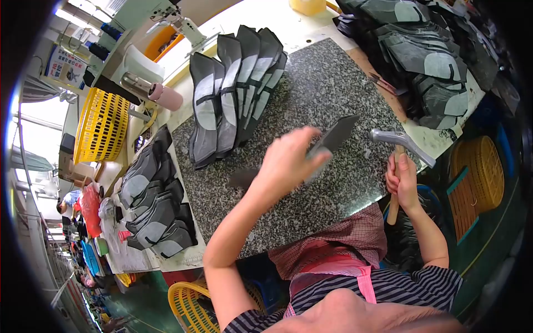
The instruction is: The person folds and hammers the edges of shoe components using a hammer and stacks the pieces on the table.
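Observation:
A dark shoe-upper-like piece [340, 133] with a grey patch lies on the speckled stone slab [333, 72]. My left hand [286, 164] is over its middle, thumb and fingers spread, hiding part of it. To the right, past the slab's edge, my right hand [402, 180] is wrapped round the wooden handle of a hammer [394, 136], whose curved metal head points up and across. Several similar pieces [227, 94] are fanned out in an overlapping row on the slab's upper left.
More dark pieces are stacked left of the slab [158, 194] and at the upper right [433, 66]. A pink cup [165, 97], a yellow basket [102, 125] and a sewing machine [186, 28] are at the upper left. A wicker stool [483, 175] stands at the right.

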### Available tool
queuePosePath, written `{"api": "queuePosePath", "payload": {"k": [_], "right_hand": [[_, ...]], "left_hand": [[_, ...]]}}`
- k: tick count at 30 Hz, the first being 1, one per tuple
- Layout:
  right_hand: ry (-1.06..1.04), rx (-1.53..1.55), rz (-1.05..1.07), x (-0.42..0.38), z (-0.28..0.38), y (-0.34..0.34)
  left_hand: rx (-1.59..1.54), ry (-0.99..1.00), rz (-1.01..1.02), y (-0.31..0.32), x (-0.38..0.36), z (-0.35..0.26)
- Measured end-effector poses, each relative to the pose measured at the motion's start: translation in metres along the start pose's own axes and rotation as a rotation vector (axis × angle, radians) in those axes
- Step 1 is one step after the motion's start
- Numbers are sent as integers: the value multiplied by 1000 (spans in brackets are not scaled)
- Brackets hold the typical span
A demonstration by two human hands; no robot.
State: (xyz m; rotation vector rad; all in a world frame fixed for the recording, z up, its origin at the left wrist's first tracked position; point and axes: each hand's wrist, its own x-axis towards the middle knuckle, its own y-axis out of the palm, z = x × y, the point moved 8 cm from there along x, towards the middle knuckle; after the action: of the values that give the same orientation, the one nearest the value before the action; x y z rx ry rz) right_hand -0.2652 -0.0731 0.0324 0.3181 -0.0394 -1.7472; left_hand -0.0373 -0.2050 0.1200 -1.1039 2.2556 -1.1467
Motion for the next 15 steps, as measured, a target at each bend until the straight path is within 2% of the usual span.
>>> {"api": "queuePosePath", "payload": {"k": [1,3,5,7,9,11,12,13,15], "right_hand": [[16,-2,-5,-2,-4,-1],[-128,-22,47,-4,5,4],[-115,-46,51,-13,8,9],[29,-102,167,-28,14,26],[218,-213,332,-51,9,38],[170,-437,449,-59,20,62],[142,-543,517,-59,29,77],[201,-700,590,-59,27,86],[58,-714,568,-62,33,95]], "left_hand": [[-139,52,43,2,-20,-18],[-329,-88,410,15,-62,-38],[-342,-204,613,38,-101,-33],[-211,-105,290,48,-128,-7],[-146,-184,212,47,-137,-1],[-67,-240,137,45,-142,2],[-42,-158,70,42,-140,-1],[-46,-156,67,42,-136,1],[-17,-25,23,37,-123,-2]]}}
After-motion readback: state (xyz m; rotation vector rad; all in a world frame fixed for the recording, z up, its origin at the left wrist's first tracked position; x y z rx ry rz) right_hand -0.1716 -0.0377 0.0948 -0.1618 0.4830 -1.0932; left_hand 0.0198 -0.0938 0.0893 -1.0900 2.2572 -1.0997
